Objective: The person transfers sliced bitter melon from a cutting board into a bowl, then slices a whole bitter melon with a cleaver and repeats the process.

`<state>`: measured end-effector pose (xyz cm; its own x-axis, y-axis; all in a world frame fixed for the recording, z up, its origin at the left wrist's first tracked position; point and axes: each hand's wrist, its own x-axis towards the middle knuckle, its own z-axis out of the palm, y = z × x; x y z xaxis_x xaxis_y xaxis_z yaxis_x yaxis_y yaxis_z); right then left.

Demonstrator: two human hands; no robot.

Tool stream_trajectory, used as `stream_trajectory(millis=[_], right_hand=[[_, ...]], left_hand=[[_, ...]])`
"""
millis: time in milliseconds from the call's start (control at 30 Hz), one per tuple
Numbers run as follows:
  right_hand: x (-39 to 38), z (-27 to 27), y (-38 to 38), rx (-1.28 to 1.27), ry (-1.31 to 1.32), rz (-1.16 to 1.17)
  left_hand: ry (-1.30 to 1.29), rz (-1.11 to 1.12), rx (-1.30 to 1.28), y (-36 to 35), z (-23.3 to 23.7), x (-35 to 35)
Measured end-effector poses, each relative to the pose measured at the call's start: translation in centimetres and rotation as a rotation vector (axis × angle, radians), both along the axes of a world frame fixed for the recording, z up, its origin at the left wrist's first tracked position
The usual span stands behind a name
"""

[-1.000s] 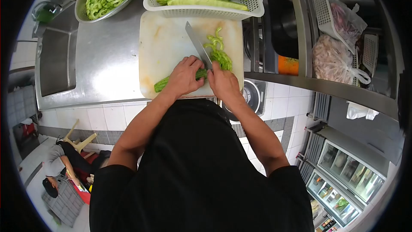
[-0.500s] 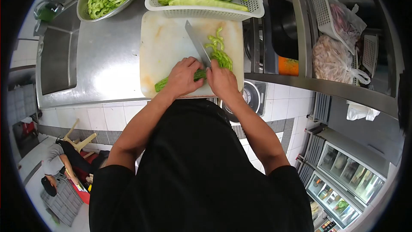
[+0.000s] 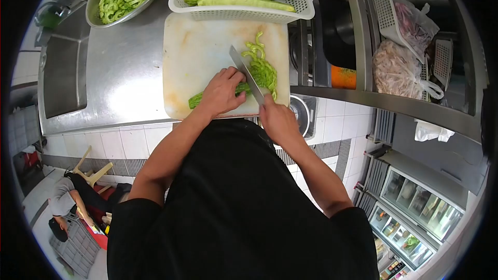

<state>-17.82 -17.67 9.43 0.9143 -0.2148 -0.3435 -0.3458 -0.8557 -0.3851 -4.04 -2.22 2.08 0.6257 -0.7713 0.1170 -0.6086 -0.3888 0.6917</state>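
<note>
Wrists bent down: left grip [image 3: 221,93] curled, pinning one gourd [image 3: 199,99]; right grip [image 3: 278,119] closed round one knife [image 3: 244,70], blade beside left knuckles.

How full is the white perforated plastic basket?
Well filled: the white perforated plastic basket holds stacked long green gourd halves reaching its rim.

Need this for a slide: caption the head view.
Left hand steadies a green gourd on a cutting board; right hand slices with a knife.
</note>
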Motion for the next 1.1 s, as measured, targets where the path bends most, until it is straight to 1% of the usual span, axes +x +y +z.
stream_trajectory(millis=[33, 67, 100, 200, 300, 367, 400, 467, 500, 567, 633, 667, 767, 900, 967, 1000, 1067, 1100], right_hand=[[1.2, -2.6, 0.2, -0.021, -0.049, 0.001], [2.4, -4.0, 0.3, -0.041, -0.099, 0.0], [3.7, -4.0, 0.1, -0.039, -0.104, 0.003], [5.2, -1.7, 0.1, 0.031, -0.134, 0.003], [2.0, 1.9, -0.7, 0.06, -0.123, 0.032], [-0.6, 3.8, -1.0, 0.082, 0.023, 0.0], [-0.6, 3.6, -0.8, 0.082, 0.023, 0.003], [-0.9, 2.3, -0.1, 0.015, 0.036, 0.007], [-0.4, 0.5, 0.2, 0.015, 0.037, 0.004], [2.3, -3.7, 0.5, -0.006, -0.102, -0.007], [5.3, -3.8, 0.6, 0.013, -0.152, -0.012], [5.9, -3.5, 0.8, 0.031, -0.191, -0.022], [5.8, -2.0, -0.1, 0.034, -0.166, -0.048], [1.9, 2.1, -1.4, 0.048, -0.123, -0.003], [-0.1, 4.5, -1.4, 0.069, 0.011, 0.04], [-1.0, 4.8, -1.2, 0.067, 0.011, 0.04], [-2.0, 5.2, -0.9, -0.021, 0.058, 0.032], [-1.9, 4.5, -0.8, -0.021, 0.06, 0.032]], left_hand=[[0.012, 0.008, 0.014, 0.0, 0.0, -0.1], [0.009, 0.009, 0.016, 0.0, -0.2, -0.1], [-0.005, 0.006, -0.006, -0.1, -0.5, 0.0], [-0.014, 0.008, -0.022, 0.1, -0.5, -0.1], [-0.014, 0.022, -0.023, 0.0, -0.4, 0.0], [-0.015, 0.022, -0.021, 0.1, -0.5, 0.0], [-0.019, 0.019, -0.022, 0.1, -0.6, 0.0], [-0.019, 0.011, -0.024, 0.1, -0.7, -0.1], [-0.019, 0.026, -0.024, 0.0, -0.8, -0.1], [-0.025, 0.037, -0.02, 0.0, -0.9, -0.2], [-0.013, 0.028, -0.05, -0.1, -0.8, -0.3], [-0.012, 0.029, -0.047, 0.3, -0.7, -0.5], [-0.048, 0.028, -0.05, 0.8, 0.4, -0.3], [-0.04, 0.017, -0.012, 1.2, 0.3, -0.3], [-0.042, 0.005, 0.004, 0.5, -0.1, -0.2], [-0.048, 0.0, -0.02, 0.3, -0.2, 0.0], [-0.051, -0.004, -0.044, 0.2, -0.4, 0.0], [-0.04, 0.002, -0.028, 0.1, -0.4, 0.0]])
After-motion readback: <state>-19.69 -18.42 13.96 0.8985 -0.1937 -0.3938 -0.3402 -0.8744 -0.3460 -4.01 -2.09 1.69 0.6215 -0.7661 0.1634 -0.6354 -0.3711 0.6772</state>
